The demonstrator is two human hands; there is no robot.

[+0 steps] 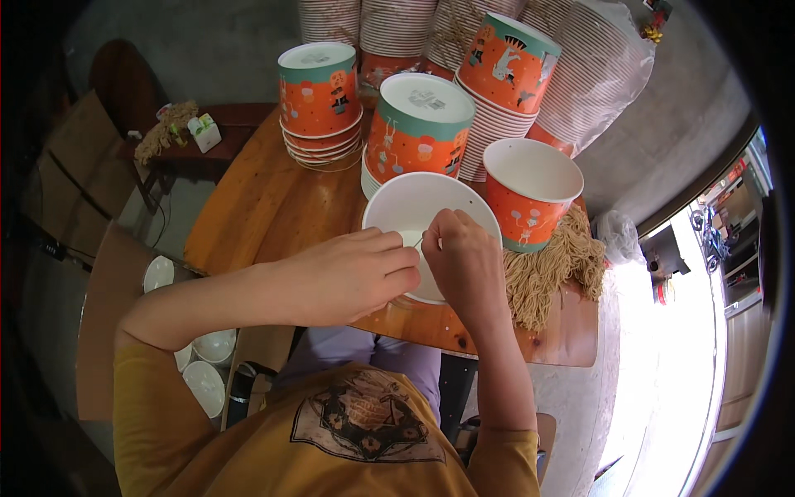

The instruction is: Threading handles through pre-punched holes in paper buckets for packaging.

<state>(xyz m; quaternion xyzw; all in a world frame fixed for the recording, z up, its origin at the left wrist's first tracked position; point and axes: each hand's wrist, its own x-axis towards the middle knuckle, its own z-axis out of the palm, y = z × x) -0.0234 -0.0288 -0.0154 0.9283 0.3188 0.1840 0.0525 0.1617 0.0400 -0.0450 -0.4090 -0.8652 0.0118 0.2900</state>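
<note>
A white-lined paper bucket [393,203] stands mouth up at the table's near edge, with a small dark dot on its inner wall. Over its left rim, my left hand [364,277] is closed, fingers curled toward the middle. Above its right part my right hand [465,261] is bent into a pinch, knuckles up. Whatever lies between the fingertips is hidden. An orange-and-green paper bucket [530,211] sits upright to the right, beside a bundle of tan twine [546,277]. Directly behind my hands, an upside-down bucket [418,145] tops a stack.
Upturned buckets form a stack [319,99] at the back left and a taller stack [505,79] at the back right. Plastic-wrapped bucket stacks [600,70] line the wall. On the floor at left, a cardboard box [112,323] holds several white buckets [203,388].
</note>
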